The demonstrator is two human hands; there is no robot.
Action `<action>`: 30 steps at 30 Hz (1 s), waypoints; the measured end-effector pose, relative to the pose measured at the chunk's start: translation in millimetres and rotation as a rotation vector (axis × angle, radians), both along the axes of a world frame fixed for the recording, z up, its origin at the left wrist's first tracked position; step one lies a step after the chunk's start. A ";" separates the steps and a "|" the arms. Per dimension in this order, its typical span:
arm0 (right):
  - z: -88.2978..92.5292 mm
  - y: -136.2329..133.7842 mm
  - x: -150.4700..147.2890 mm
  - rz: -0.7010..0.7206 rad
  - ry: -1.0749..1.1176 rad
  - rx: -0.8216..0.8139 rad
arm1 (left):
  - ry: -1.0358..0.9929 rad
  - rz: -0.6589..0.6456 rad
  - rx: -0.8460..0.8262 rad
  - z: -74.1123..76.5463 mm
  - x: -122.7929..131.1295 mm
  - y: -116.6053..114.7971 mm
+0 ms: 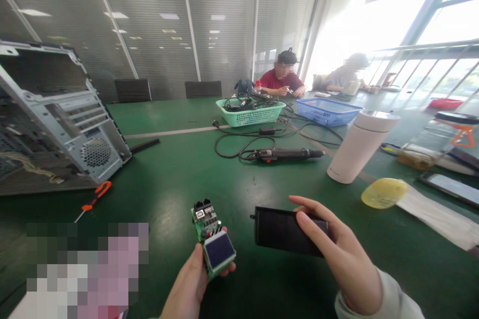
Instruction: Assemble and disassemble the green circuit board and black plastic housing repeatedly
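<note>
My left hand [190, 279] is closed around the lower end of a green circuit board [202, 224], which carries a small dark display [220, 250] in a pale frame. Black connectors and other parts stand on the board's far end. To the right, my right hand [337, 249] grips a black rectangular plastic case [282, 229] between thumb and fingers. A small tab sticks out of the case's left end. Board and case are held apart, low over the green table [179, 169].
An open computer case [71, 124] stands at left, an orange-handled tool [97, 194] beside it. Ahead lie a corded electric screwdriver [288, 154], a green basket [250, 115] of cables and a blue basket [325, 112]. A white tumbler [362, 144] stands right. Two people sit across the table.
</note>
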State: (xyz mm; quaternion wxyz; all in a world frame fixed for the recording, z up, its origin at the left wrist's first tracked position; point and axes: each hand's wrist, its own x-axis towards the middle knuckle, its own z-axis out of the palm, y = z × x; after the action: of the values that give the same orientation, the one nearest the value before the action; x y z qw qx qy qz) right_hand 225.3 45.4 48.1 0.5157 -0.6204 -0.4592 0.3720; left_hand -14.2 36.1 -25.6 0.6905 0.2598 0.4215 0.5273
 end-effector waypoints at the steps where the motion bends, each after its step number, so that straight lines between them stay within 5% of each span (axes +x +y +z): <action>1: -0.9 1.2 -0.6 0.011 0.127 -0.073 | -0.037 -0.035 0.014 -1.1 0.1 4.7; 5: -6.4 4.4 -8.9 0.020 0.518 -0.392 | -0.104 -0.113 0.044 -3.0 -0.5 13.1; 14: 10.5 -3.9 -28.5 0.244 0.864 -0.823 | -0.064 -0.144 0.057 -2.9 -2.5 6.6; 20: 1.6 -10.3 -28.0 0.404 1.018 -0.830 | 0.049 -0.043 0.032 -4.4 -0.2 -7.9; 30: 7.4 -9.1 -29.6 0.448 1.076 -0.784 | 0.162 0.025 0.023 -4.9 -0.5 -13.8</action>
State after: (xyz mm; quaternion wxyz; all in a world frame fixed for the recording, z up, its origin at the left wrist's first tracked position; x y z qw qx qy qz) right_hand 195.8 36.3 55.5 0.3206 -0.3806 -0.0891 0.8628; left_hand -14.7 22.3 -30.5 0.6444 0.3041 0.4733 0.5179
